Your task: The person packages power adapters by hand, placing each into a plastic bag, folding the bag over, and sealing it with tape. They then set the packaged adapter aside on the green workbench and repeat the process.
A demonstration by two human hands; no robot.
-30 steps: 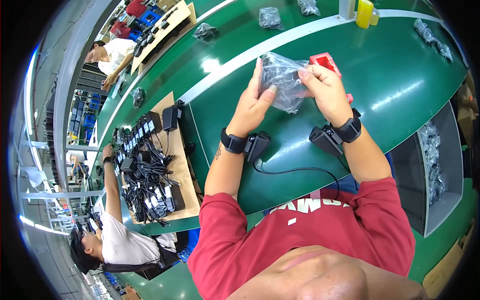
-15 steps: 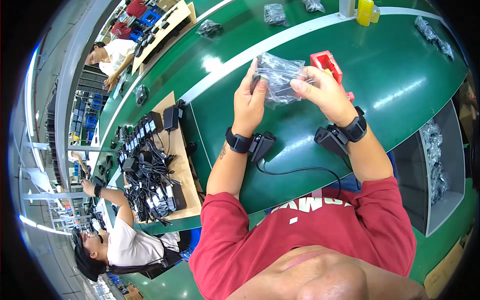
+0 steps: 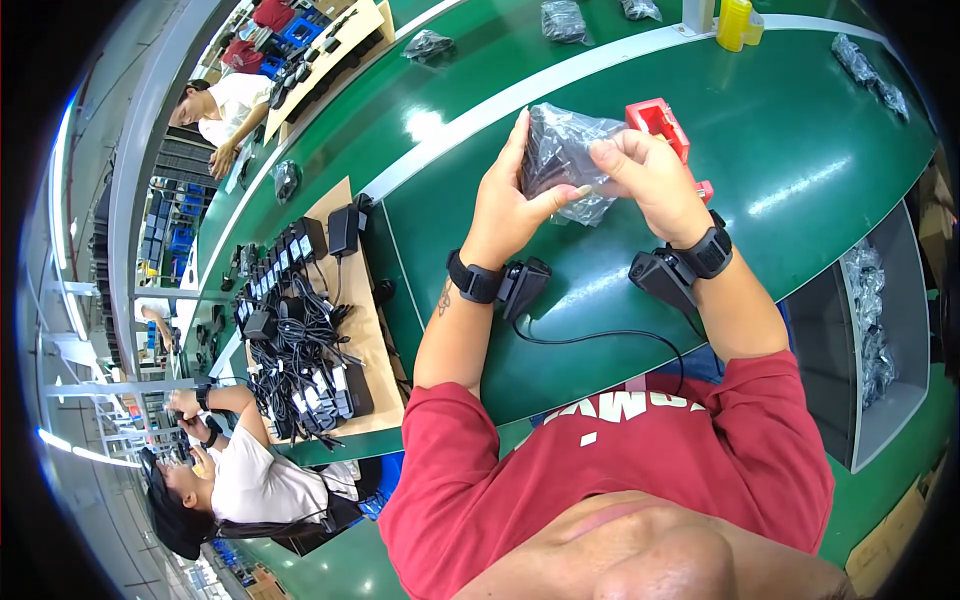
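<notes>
Bag: a clear plastic bag (image 3: 562, 160) with a dark item inside, up off the desk, caught between both hands.
Left hand: the left hand (image 3: 505, 205) is closed round the bag's left side, fingers up along its edge, thumb pressed across the lower front.
Right hand: the right hand (image 3: 650, 180) is curled onto the bag's right side, fingertips pinching the top edge of the plastic.
Wrists: a black band on each wrist, each with a dark box (image 3: 522, 285) fixed to it; a black cable (image 3: 600, 340) runs from the left one toward the right.
Behind the hands: a red holder (image 3: 660, 122) sits on the desk just past the right hand, touching the bag in this view; whether they truly touch, can't tell.
Desk: green desk (image 3: 820, 140) under both hands, with a white stripe (image 3: 560, 85) beyond them.
Far side: more bagged items (image 3: 563, 18) past the stripe, and a yellow object (image 3: 738, 22) beyond the right hand.
Right of the hands: a grey bin (image 3: 880, 330) with bagged parts.
Left of the hands: a brown board (image 3: 350, 330) loaded with black chargers (image 3: 300, 370) and tangled leads.
Others: a person in white (image 3: 245, 470) at that board, another person (image 3: 225, 105) further up the line.
</notes>
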